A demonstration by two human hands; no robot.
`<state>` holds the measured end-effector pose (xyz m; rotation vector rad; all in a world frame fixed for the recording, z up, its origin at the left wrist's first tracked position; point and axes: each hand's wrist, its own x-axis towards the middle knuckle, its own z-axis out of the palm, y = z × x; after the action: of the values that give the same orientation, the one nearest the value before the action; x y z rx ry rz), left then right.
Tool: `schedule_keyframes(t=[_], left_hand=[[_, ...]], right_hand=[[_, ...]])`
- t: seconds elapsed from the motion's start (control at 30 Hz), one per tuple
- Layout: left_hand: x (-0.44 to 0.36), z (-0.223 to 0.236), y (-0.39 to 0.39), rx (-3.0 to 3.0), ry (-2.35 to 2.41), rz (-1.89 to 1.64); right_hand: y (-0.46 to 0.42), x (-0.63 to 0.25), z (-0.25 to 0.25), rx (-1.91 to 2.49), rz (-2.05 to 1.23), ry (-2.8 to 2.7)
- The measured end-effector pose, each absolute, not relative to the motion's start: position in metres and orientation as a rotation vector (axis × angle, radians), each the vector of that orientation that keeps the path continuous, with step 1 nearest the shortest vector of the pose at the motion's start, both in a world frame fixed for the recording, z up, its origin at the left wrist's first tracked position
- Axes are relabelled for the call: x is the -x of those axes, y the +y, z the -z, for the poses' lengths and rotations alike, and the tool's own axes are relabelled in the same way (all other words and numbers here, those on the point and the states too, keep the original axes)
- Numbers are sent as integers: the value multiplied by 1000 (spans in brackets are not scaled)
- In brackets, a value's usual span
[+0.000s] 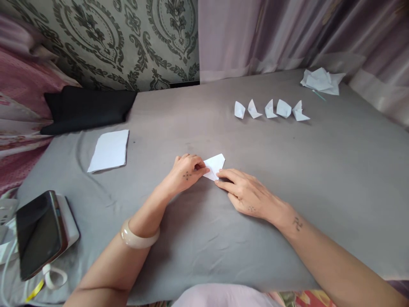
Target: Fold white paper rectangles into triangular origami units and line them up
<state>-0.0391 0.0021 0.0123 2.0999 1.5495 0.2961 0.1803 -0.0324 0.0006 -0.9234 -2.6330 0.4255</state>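
Note:
A small folded piece of white paper (214, 164) lies between my hands near the middle of the grey cloth. My left hand (188, 172) pinches its left corner between thumb and fingers. On the paper's lower right edge rest the fingertips of my right hand (246, 192), index finger and thumb stretched toward it. The right fingers look extended and pressed lightly on the edge rather than wrapped round it. Part of the paper's left end is hidden under my left fingers.
Several folded white paper shapes (270, 109) stand in a row further back. Loose white paper (322, 81) lies at the far right, a stack of white sheets (110, 150) at left. Black cloth (89, 108) lies behind it. A phone (40, 234) and cables sit at lower left.

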Motion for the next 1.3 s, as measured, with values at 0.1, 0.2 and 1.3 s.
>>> schedule_keyframes(t=[0.1, 0.2, 1.3], left_hand=[[39, -12, 3, -2102, 1571, -280], [36, -13, 3, -2105, 1598, -255], [31, -1, -1, -2333, 1727, -251]], right_hand=[[-32, -179, -1, 918, -419, -2638], [-32, -178, -2, 914, -407, -2636], [-13, -179, 1, 652, -400, -2763]])
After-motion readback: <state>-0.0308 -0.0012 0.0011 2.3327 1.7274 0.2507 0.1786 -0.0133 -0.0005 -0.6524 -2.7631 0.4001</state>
